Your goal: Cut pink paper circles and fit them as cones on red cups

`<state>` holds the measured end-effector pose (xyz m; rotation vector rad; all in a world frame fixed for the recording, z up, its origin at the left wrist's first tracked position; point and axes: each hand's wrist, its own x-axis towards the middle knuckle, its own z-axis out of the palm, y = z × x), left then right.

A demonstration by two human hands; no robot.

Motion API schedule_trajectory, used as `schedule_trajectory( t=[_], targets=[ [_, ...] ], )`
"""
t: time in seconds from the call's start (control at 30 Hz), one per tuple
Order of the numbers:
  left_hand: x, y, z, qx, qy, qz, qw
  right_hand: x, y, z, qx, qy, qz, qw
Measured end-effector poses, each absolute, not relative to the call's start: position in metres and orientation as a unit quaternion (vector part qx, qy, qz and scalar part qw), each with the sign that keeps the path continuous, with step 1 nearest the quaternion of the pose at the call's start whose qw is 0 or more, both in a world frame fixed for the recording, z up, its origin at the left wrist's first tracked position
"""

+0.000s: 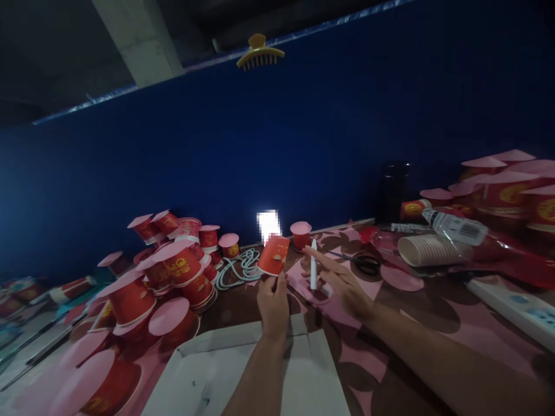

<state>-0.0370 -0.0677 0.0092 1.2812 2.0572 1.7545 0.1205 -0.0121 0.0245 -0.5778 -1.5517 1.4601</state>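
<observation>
Rising from the bottom edge of the view, the left forearm leans a little to the right, above a white box [203,361], and ends in the left hand [273,306]. Its fingers are closed on the lower part of a red cup [274,254], which is tilted, with the pale rim turned down and to the left. This cup is near the middle of the view, in front of a bright light [267,222]. The right forearm comes from the lower right side and points to the upper left. The right hand [347,292] is just beside the cup and apart from it, with the index finger extended and the other fingers more bent. A white tube [313,268] is upright in front of these fingers; one cannot tell how firmly they hold it. Behind the hands is another cup [300,238] with a pink disc on top. Scissors [367,264] lie beyond the right hand, and a pale cord [238,270] is coiled left of the held cup.
</observation>
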Motion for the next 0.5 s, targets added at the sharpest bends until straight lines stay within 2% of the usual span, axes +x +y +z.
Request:
schedule_trajectory(
  t=[0.13,0.33,0.5],
  targets=[
    [-0.038,-0.066,0.007,0.431,0.695,0.572,0.056,0.115,-0.011,0.015,-0.232,-0.619,0.590,0.464],
    [-0.028,-0.072,0.005,0.515,0.637,0.574,-0.001,0.109,-0.002,0.020,-0.264,-0.528,0.580,0.561],
    [-0.017,-0.073,0.002,0.601,0.588,0.542,-0.029,0.107,-0.005,0.032,-0.267,-0.447,0.657,0.545]
  ],
)
